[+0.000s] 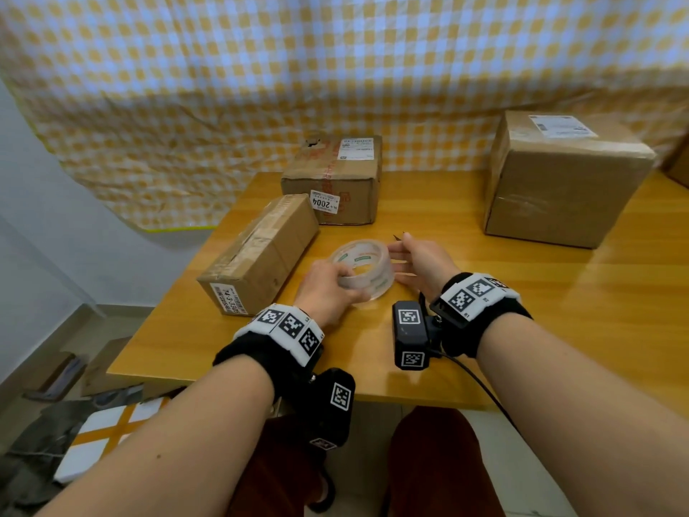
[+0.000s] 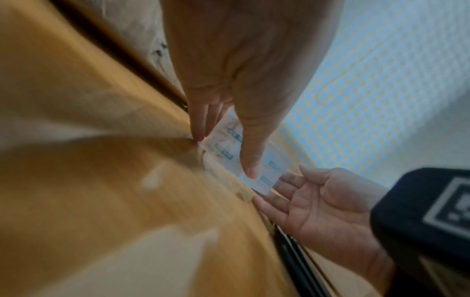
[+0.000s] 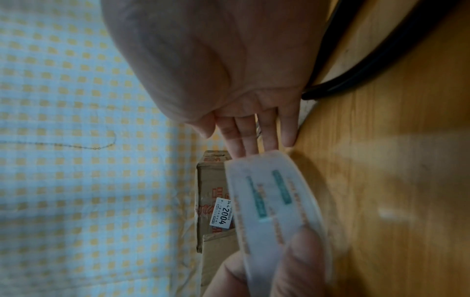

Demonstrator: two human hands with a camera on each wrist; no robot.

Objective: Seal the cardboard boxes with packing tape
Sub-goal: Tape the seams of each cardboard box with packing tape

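Observation:
A roll of clear packing tape [image 1: 363,268] lies tilted on the wooden table [image 1: 484,330] between my hands. My left hand [image 1: 345,283] grips its near rim, thumb on the outside. The right hand [image 1: 400,255] is held flat, its straight fingers against the roll's right side. In the right wrist view these fingers [image 3: 250,138] touch the roll [image 3: 274,193], and the left thumb [image 3: 300,259] lies on it. Three cardboard boxes stand behind: a long one [image 1: 261,251] at the left, one labelled 2004 [image 1: 335,177] in the middle, a large one [image 1: 559,181] at the right.
A yellow-checked cloth [image 1: 335,69] hangs behind the table. Another box corner [image 1: 680,166] shows at the far right edge. A black cable [image 1: 481,386] runs from my right wrist over the table's front edge. Flattened cardboard and bags [image 1: 74,404] lie on the floor at left.

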